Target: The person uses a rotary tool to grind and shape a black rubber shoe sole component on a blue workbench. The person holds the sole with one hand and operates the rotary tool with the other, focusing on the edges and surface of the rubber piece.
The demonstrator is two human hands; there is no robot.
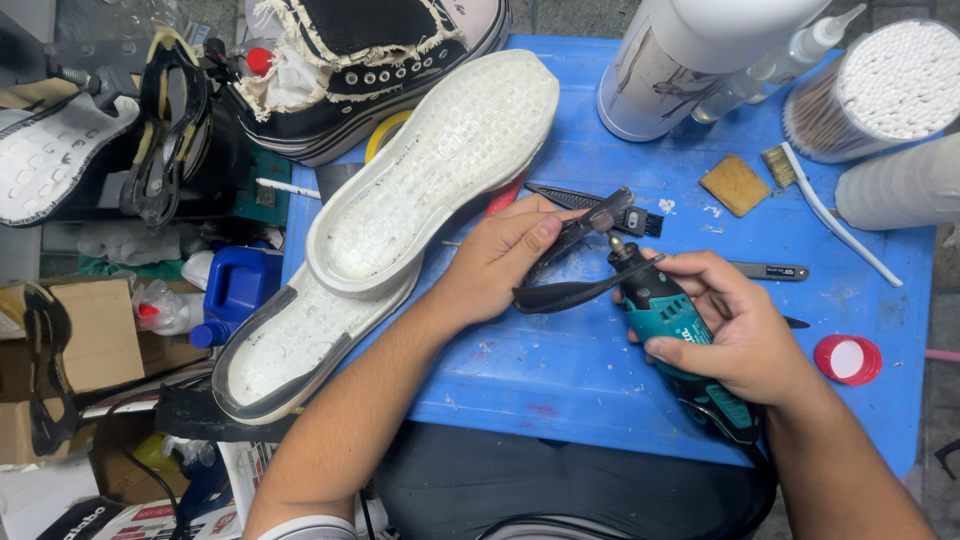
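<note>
A thin black rubber strip [580, 262] is pinched between the thumb and fingers of the left hand [500, 262] above the blue table [560, 370]. A teal rotary tool [668, 335] is gripped by the clenched right hand [735, 335], its tip set just beside the strip. Two white soles [400, 200] lie stacked to the left.

A glossy teal plastic rotary tool [672, 330] is touching a smooth black rubber strip [580, 292]; far left, two matt white textured soles [440, 170] are lying on scuffed blue plastic table [560, 370].
</note>
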